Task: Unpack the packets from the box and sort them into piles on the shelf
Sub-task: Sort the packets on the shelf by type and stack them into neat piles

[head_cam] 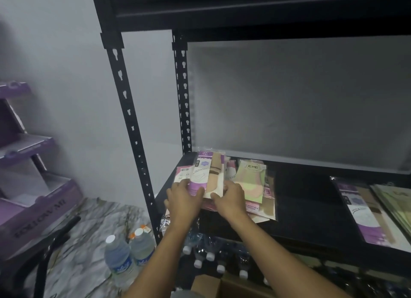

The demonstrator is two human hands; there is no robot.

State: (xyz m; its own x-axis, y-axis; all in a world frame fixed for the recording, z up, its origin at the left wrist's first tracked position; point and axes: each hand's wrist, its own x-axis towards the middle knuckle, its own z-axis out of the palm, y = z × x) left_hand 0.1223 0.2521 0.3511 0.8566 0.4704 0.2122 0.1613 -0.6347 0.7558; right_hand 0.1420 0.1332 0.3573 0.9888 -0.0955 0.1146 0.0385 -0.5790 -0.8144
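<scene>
we've got the purple and beige packet [206, 175] pinched at its near end, left grip [184, 199] on one side, right grip [231, 198] on the other, thumbs on top. it sits on the pile [183, 174] at the left end of the shelf [300, 204]. open box [211, 284] below us.

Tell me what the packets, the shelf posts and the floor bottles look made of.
Packets: glossy clear plastic film over printed card, judging by the glare. Shelf posts: probably black painted metal, with punched keyhole slots. Bottles: clear plastic, white caps, water showing through.
</scene>
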